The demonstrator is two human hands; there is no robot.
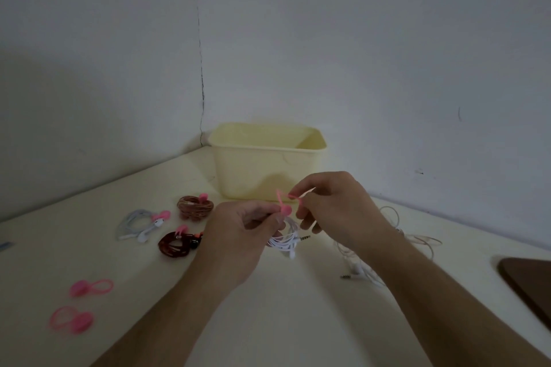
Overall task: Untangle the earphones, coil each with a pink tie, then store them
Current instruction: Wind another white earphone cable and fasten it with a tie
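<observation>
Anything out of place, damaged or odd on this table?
Nothing damaged or spilled. One white earphone cable lies loose and uncoiled under the right hand, untied, unlike the three tied coils on the left. Otherwise orderly.

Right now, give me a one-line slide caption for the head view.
Left hand holds a coiled white earphone while right hand wraps a pink tie round it.

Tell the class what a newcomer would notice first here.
Both hands, the left hand and right hand, meet at centre, fastening a pink tie round a white earphone coil. Behind them stands a pale yellow tub; to the left lie three tied coils.
</observation>
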